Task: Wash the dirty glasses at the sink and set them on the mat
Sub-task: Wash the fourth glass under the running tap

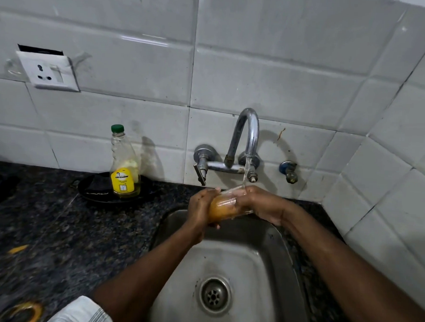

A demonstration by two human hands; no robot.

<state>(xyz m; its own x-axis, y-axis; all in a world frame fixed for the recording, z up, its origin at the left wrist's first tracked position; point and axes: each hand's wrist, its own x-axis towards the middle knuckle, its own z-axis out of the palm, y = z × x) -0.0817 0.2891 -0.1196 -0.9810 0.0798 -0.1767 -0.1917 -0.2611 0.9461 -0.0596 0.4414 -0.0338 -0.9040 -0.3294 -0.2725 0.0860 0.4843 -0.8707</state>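
A clear glass lies on its side between my two hands, over the far end of the steel sink. My left hand wraps around its base end. My right hand grips its rim end. Water runs from the curved chrome tap onto the glass near my right fingers. Through the glass an orange-brown tint shows; I cannot tell if it is residue or my palm. No mat is visible.
A dish-soap bottle with a green cap stands on a black plate left of the sink. Dark granite counter spreads left. A wall socket and a small blue valve sit on the tiled wall.
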